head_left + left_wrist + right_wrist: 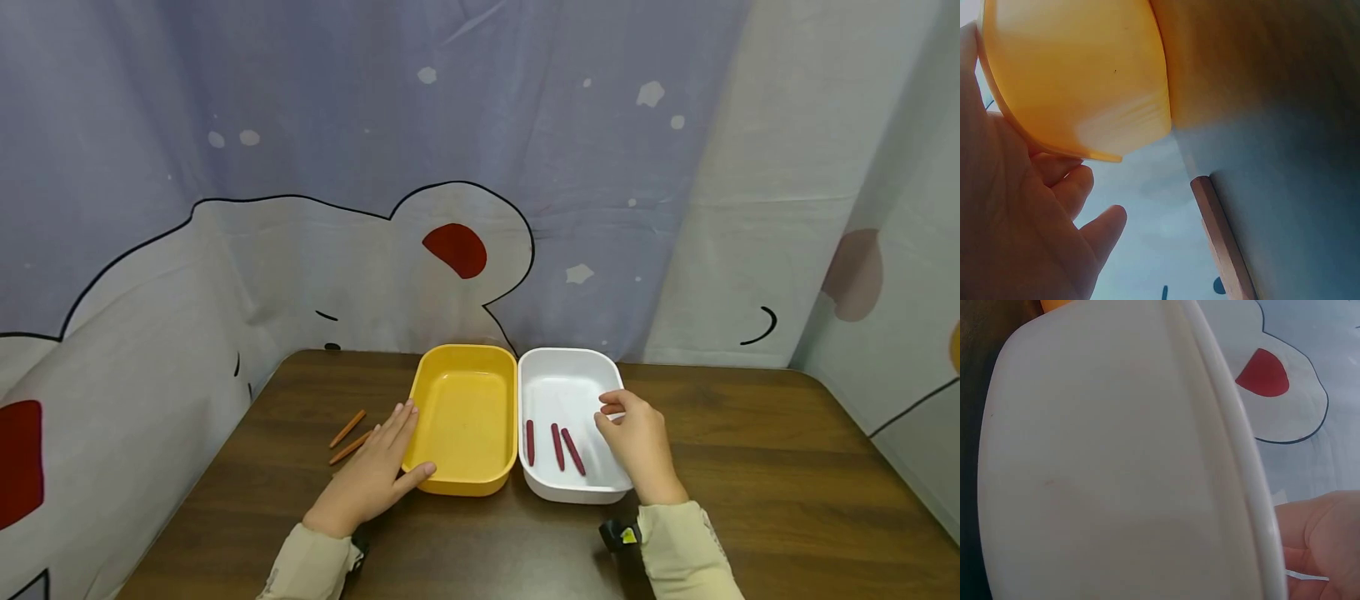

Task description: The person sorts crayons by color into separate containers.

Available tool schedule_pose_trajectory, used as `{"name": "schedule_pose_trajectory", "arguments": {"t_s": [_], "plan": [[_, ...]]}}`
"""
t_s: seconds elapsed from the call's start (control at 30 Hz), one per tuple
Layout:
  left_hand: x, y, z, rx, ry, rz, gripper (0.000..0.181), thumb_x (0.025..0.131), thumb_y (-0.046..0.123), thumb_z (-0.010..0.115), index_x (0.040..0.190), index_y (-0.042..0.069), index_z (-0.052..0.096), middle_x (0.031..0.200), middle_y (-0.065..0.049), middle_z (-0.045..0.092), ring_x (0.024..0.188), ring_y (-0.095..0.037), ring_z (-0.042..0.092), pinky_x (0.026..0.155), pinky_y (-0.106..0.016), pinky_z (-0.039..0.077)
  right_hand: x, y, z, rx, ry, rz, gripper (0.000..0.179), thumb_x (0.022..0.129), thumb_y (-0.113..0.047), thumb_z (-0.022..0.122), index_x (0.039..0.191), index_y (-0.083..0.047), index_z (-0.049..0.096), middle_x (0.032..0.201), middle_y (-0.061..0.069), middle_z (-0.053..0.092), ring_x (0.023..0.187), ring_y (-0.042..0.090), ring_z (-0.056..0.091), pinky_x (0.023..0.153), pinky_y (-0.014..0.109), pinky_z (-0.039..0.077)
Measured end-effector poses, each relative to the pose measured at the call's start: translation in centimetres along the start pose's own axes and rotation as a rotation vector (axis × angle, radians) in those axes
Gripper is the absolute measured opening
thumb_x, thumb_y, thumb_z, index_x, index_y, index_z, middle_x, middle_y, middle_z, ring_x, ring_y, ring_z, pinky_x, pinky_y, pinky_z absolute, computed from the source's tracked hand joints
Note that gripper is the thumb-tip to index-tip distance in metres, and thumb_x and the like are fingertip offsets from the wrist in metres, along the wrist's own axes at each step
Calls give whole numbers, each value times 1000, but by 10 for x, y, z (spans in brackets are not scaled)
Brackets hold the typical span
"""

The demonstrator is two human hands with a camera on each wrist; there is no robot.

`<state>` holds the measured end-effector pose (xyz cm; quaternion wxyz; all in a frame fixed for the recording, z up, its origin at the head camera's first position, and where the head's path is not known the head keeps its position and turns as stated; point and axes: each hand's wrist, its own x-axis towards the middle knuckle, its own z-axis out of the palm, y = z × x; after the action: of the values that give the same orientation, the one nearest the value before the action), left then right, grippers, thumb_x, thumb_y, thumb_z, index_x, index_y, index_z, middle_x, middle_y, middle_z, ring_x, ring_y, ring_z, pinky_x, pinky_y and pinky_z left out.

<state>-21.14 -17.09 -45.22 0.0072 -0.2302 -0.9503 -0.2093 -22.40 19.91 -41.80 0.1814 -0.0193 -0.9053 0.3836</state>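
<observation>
My left hand [377, 479] lies along the left rim of a yellow plastic bin [461, 417], fingers straight and thumb spread over the near corner. Just left of that hand are two orange-brown, crayon-like sticks [348, 427]; the fingers partly cover the nearer one. In the left wrist view a faceted stick [1222, 240] lies by the bin. My right hand [641, 437] hangs over the right side of a white plastic bin [555, 383], fingers loosely curled with nothing visible between them. Three dark red sticks [558, 447] lie inside the white bin, left of that hand.
Both bins stand side by side on a dark wooden table [757, 467]. A printed curtain [600, 167] hangs behind the table's far edge and along its sides. The white bin's wall [1097, 456] fills most of the right wrist view.
</observation>
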Motion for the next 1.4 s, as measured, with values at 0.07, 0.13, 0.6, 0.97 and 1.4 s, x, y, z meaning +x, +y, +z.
{"name": "schedule_pose_trajectory", "arguments": {"t_s": [0.07,0.13,0.6,0.97,1.4], "plan": [[-1,0,0,0,5,0,89,102,59,49,161,1,16,169,-12,10,155,-31,10,122,-58,17,0,-1,0,0,4,-9,22,87,-2,69,107,7,71,94,21,74,83,35,72,76,50,58],[-1,-1,1,-1,9,0,88,102,59,49,161,1,17,169,-13,10,155,-31,10,122,-58,17,1,-2,0,0,8,-18,21,88,-2,67,107,6,71,93,20,74,83,35,72,76,49,58],[4,4,7,-27,-5,-1,89,101,61,48,161,3,16,169,-11,9,155,-30,9,122,-58,16,0,14,-16,-87,-44,-326,27,94,2,59,120,6,68,121,24,66,115,43,62,99,58,48],[6,4,5,20,1,21,87,102,60,47,162,4,18,169,-12,13,155,-30,14,121,-60,18,-14,42,-23,-245,-166,-360,51,101,-23,63,143,4,52,154,26,41,144,50,31,112,68,29],[-4,-19,-26,-134,326,-8,59,107,40,52,157,11,39,156,-14,42,138,-37,46,107,-58,44,-13,47,-25,-260,-308,-247,76,103,-47,55,154,7,34,162,28,26,148,50,22,114,71,20]]}}
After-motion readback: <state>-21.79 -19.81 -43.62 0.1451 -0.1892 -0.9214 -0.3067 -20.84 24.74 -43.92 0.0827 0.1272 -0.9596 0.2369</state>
